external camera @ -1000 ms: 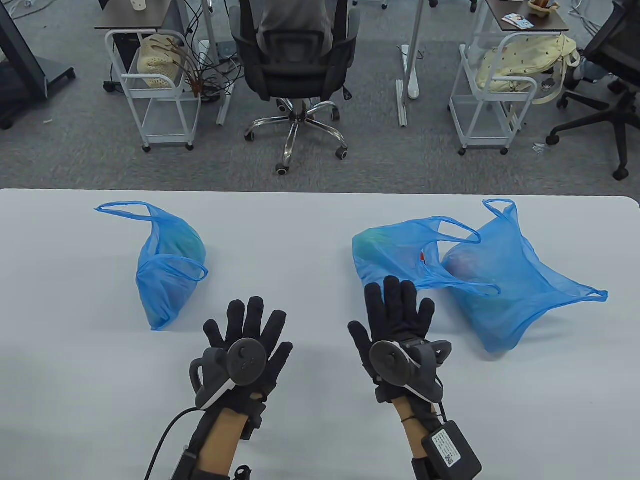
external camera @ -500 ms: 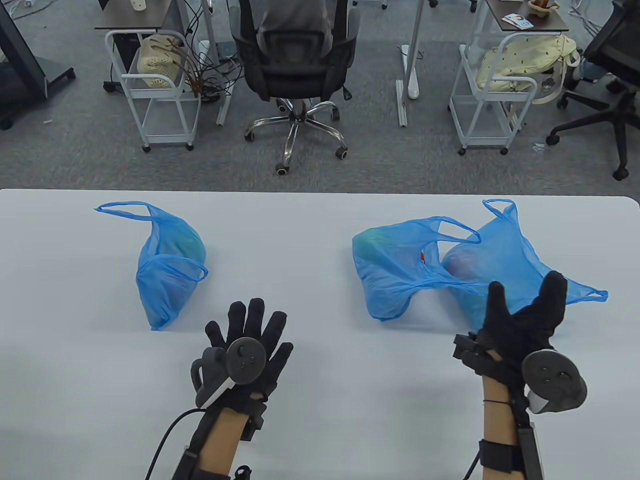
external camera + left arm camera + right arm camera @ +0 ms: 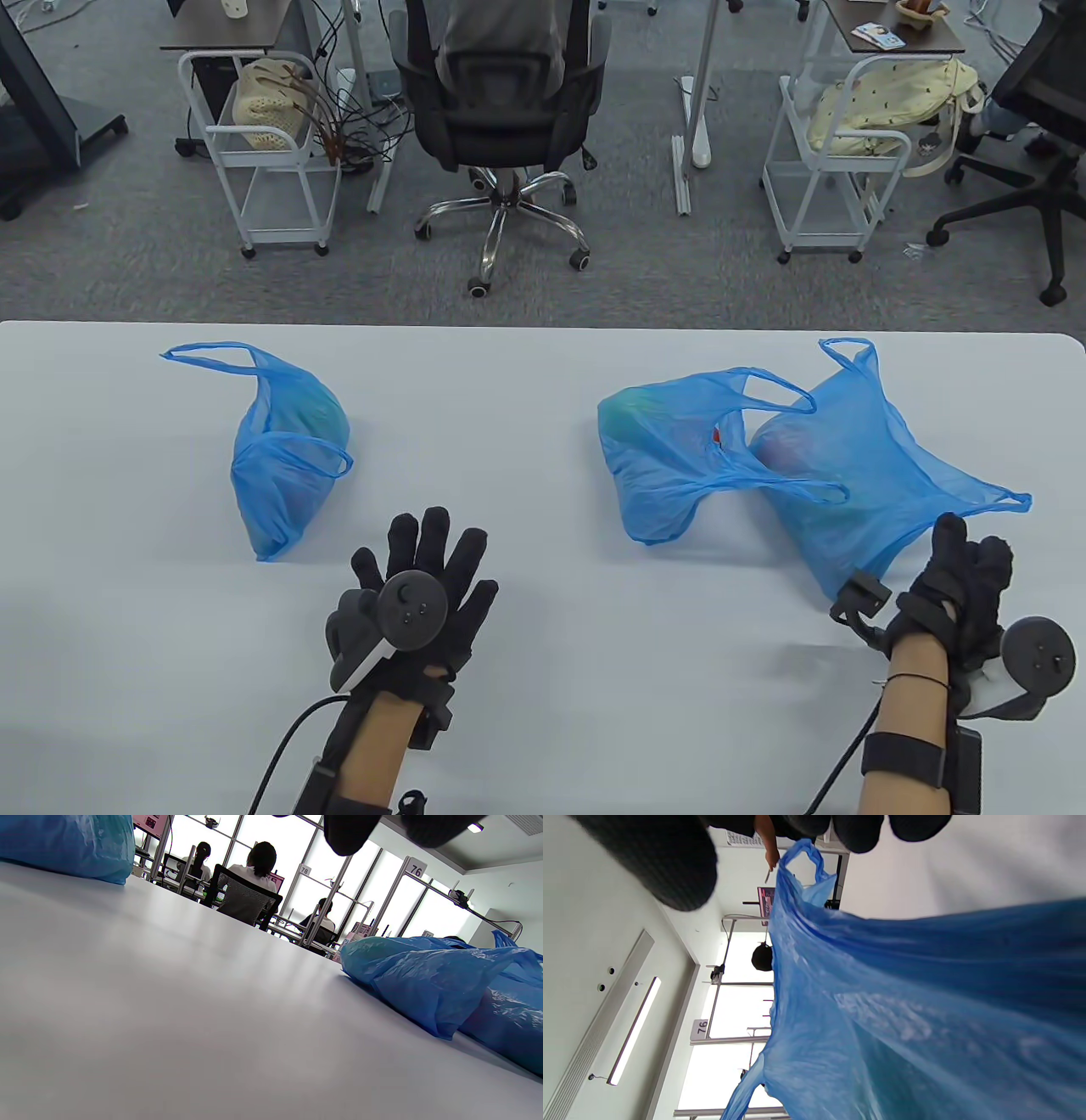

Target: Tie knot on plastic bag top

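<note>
While the rightmost bag [image 3: 857, 492] lies slantwise on the tabletop [image 3: 543, 679], one handle toward the far edge and one to the right, the right hand [image 3: 963, 586] hovers beside its near corner, fingers [image 3: 950, 535] loosely curled, holding nothing. The left hand [image 3: 424, 586] rests flat, fingers spread.

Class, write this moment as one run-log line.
left hand: flat on table | right hand: at rightmost bag, grip unclear | bags untied

Even, bright indoor light; windows [image 3: 428, 912] blow out white, near fingers [image 3: 653, 861] blur, wrist views curve at edges.
</note>
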